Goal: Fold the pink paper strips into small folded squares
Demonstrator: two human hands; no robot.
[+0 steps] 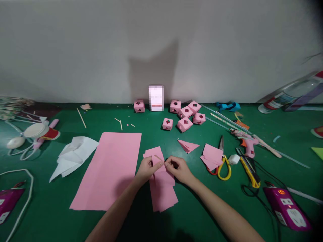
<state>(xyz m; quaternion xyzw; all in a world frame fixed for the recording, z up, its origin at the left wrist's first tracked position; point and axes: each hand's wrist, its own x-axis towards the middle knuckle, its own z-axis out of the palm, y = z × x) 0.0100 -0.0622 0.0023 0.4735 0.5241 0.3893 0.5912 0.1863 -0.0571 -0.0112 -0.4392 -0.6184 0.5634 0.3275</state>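
My left hand (146, 169) and my right hand (178, 168) meet over the middle of the green table (176, 222). Both pinch a small pink paper piece (158, 160) between fingers and thumbs, folding it. Under the hands lies a stack of small pink paper strips (163, 195). A large pink sheet (109, 169) lies just left of my left hand. A folded pink triangle (188, 145) and a few pink squares (212, 155) lie to the right.
Several pink folded cubes (185, 116) sit by the wall. Scissors (223, 163), a pink glue gun (247, 144), a yellow cutter (249, 169) and a purple power strip (286, 206) lie right. White crumpled paper (73, 154) and a tape roll (40, 131) lie left.
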